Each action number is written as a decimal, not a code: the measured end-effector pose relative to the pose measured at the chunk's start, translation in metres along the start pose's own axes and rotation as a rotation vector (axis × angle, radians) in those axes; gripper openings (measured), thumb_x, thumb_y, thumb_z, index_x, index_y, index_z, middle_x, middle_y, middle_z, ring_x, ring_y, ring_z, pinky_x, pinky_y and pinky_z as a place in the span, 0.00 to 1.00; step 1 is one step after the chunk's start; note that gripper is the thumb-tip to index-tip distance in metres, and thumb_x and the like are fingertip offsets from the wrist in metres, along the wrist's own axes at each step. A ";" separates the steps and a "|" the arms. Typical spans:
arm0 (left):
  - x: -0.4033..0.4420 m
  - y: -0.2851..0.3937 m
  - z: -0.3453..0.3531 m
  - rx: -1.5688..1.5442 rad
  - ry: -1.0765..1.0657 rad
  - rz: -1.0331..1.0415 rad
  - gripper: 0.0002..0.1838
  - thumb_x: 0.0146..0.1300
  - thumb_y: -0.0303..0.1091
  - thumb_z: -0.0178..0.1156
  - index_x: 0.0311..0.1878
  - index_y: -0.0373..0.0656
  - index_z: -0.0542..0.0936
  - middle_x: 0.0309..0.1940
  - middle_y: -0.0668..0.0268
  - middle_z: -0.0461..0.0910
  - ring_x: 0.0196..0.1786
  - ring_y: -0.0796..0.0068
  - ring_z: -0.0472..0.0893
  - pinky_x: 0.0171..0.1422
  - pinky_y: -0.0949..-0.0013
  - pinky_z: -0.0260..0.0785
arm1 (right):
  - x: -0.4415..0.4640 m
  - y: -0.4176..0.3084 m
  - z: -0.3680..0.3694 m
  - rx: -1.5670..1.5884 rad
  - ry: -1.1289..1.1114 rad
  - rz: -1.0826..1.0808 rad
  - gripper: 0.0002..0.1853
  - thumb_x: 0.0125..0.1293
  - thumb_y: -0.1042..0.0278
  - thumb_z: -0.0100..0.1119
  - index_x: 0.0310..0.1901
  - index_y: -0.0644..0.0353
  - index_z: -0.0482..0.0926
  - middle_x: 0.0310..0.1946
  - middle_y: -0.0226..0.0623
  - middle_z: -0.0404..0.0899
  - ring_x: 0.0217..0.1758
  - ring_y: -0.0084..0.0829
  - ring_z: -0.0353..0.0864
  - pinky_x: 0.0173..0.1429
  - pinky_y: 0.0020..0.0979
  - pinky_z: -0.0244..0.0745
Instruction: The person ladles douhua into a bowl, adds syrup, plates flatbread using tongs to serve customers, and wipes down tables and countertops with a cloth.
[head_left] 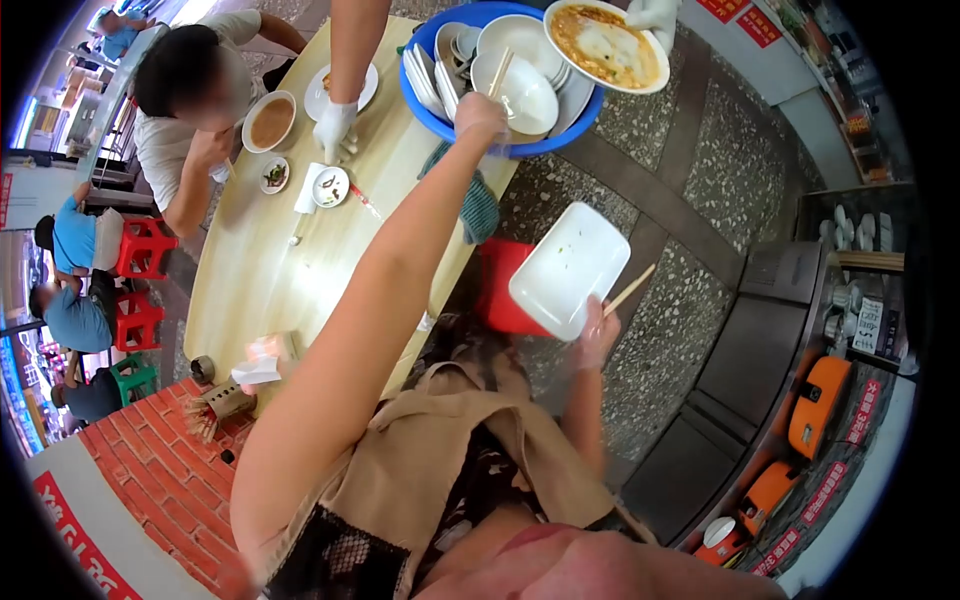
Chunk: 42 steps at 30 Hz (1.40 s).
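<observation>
My left hand (482,118), in a clear plastic glove, reaches across to the blue tub (432,118) and is closed around a pair of chopsticks (502,72). Their ends lie over a white bowl (535,100) among the stacked dishes. Low on the right, my right hand (597,335), also in a clear glove, grips the edge of a white rectangular dish (570,268). The dish is tilted, with small green scraps on it. A wooden chopstick or pair (632,288) sticks out of the same hand.
Another person's gloved hand (335,132) reaches to the table (330,260) near a small saucer (330,187); a second gloved hand (655,18) holds a bowl of orange-brown food (605,45). A seated person (190,110) is beside a soup bowl (270,122). A red stool (503,290) stands below.
</observation>
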<state>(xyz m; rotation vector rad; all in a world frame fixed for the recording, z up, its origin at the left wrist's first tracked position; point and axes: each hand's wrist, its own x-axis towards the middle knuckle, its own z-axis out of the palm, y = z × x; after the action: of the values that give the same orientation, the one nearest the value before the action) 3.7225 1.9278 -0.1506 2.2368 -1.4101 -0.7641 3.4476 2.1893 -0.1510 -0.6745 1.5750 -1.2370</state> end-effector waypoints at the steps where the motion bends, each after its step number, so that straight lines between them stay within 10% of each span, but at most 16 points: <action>1: 0.020 -0.005 0.017 0.087 -0.013 0.046 0.12 0.50 0.35 0.58 0.33 0.36 0.82 0.33 0.49 0.81 0.41 0.55 0.81 0.48 0.61 0.73 | -0.002 0.003 -0.005 -0.007 -0.009 -0.012 0.14 0.62 0.68 0.54 0.39 0.74 0.76 0.30 0.33 0.77 0.29 0.22 0.74 0.34 0.24 0.71; 9: -0.030 0.014 -0.016 -0.146 -0.008 -0.127 0.16 0.56 0.40 0.58 0.37 0.35 0.82 0.38 0.48 0.80 0.45 0.51 0.79 0.50 0.58 0.71 | -0.012 0.010 -0.012 0.026 0.022 -0.023 0.12 0.63 0.68 0.53 0.34 0.71 0.77 0.26 0.30 0.76 0.27 0.18 0.71 0.30 0.22 0.67; 13: -0.140 -0.038 -0.043 -0.324 -0.113 0.229 0.22 0.62 0.47 0.52 0.36 0.33 0.79 0.32 0.50 0.80 0.39 0.53 0.79 0.46 0.60 0.70 | -0.009 0.003 0.006 -0.058 -0.058 0.017 0.11 0.63 0.69 0.53 0.35 0.71 0.77 0.28 0.32 0.76 0.29 0.20 0.72 0.33 0.22 0.69; 22: -0.282 -0.164 -0.073 -0.808 -0.102 -0.395 0.21 0.68 0.48 0.45 0.50 0.40 0.74 0.30 0.68 0.76 0.28 0.81 0.71 0.31 0.75 0.64 | -0.026 -0.016 0.106 -0.105 -0.428 0.002 0.15 0.63 0.65 0.55 0.40 0.73 0.76 0.28 0.33 0.76 0.30 0.22 0.73 0.34 0.25 0.71; 26: -0.308 -0.191 -0.061 -0.938 -0.017 -0.420 0.18 0.68 0.45 0.45 0.49 0.41 0.74 0.26 0.70 0.75 0.20 0.86 0.66 0.22 0.79 0.59 | -0.030 -0.040 0.166 0.078 -0.318 0.317 0.20 0.61 0.63 0.57 0.48 0.71 0.72 0.38 0.40 0.77 0.38 0.30 0.77 0.46 0.31 0.75; 32: -0.320 -0.188 -0.052 -1.073 0.038 -0.502 0.16 0.68 0.45 0.49 0.49 0.42 0.73 0.25 0.74 0.72 0.17 0.89 0.60 0.20 0.83 0.53 | -0.030 -0.114 0.275 0.361 -0.659 0.323 0.20 0.60 0.64 0.58 0.52 0.61 0.70 0.40 0.37 0.74 0.42 0.30 0.74 0.35 0.26 0.70; 38: -0.320 -0.181 -0.063 -1.087 0.066 -0.528 0.15 0.68 0.43 0.48 0.48 0.42 0.74 0.23 0.73 0.73 0.16 0.88 0.61 0.18 0.81 0.54 | 0.060 -0.125 0.357 0.616 -0.839 0.597 0.13 0.60 0.70 0.46 0.43 0.71 0.66 0.21 0.40 0.68 0.11 0.19 0.57 0.14 0.19 0.50; 42: -0.319 -0.190 -0.069 -1.069 0.150 -0.564 0.14 0.68 0.41 0.48 0.48 0.43 0.74 0.23 0.74 0.73 0.17 0.89 0.61 0.19 0.82 0.53 | 0.097 -0.143 0.328 0.768 -0.916 1.033 0.21 0.62 0.67 0.48 0.45 0.81 0.62 0.16 0.34 0.66 0.10 0.19 0.58 0.17 0.20 0.54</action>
<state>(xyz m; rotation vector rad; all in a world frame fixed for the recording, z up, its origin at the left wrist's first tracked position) 3.7875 2.2997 -0.1311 1.6992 -0.1212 -1.1277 3.6943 1.9321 -0.0504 0.1341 0.4223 -0.4891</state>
